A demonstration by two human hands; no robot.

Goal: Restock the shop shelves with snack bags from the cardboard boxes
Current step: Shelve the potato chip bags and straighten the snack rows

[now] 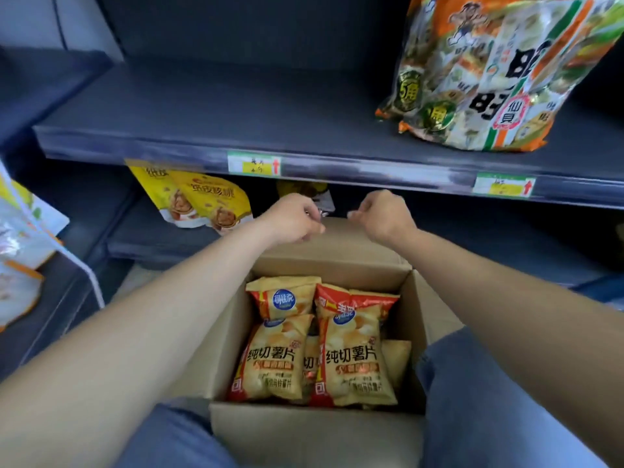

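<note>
Below, over the far flap [344,243] of the cardboard box [317,432] packed with chip bags [354,361], the right hand [383,216] seems clenched on nothing, while whether the curled left hand [297,219] holds anything cannot be told.

The rice cracker bag [489,72] is cut off by the top and right edges. The writing on the price labels [254,162] is blurred beyond reading. A snack bag [303,189] behind the left hand [293,219] is largely hidden.
</note>
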